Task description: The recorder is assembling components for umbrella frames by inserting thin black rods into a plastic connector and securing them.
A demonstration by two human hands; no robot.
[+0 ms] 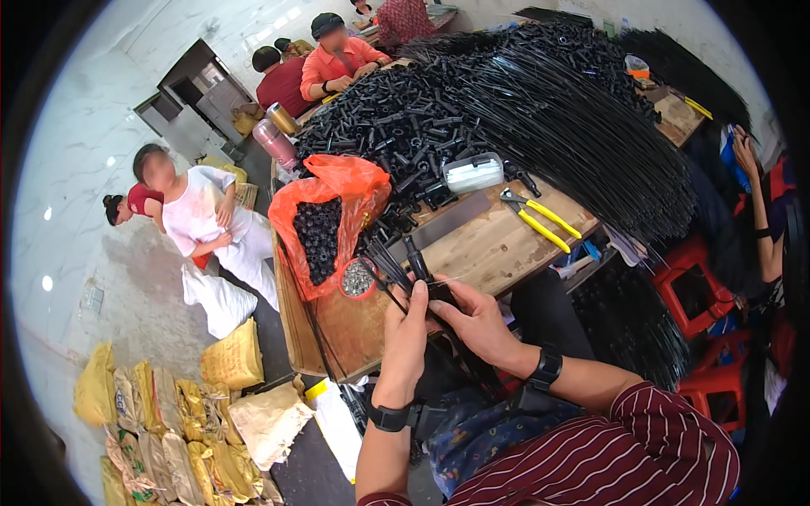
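Note:
In front of the table's near edge my two hands are close together. My left hand (404, 337) is closed round thin black rods (379, 282), its thumb up against a black tubular part (416, 258). My right hand (477, 327) has its fingers wrapped round the lower portion of that part, which points up and away from me. The fingers partly hide where the rods and the tube meet. Just left of my hands sits a small round red-rimmed tub (358, 278) of small metal pieces. Yellow-handled cutting pliers (540, 219) lie on the wooden table (481, 244) to the right.
An orange plastic bag (346, 181) holds black ring-like pieces. Behind it spreads a heap of black tubular parts (380, 126), with long black rods (582, 126) on the right. A clear box (473, 173) stands near the pliers. Red stools (692, 287), sacks (169, 422) and several people surround the table.

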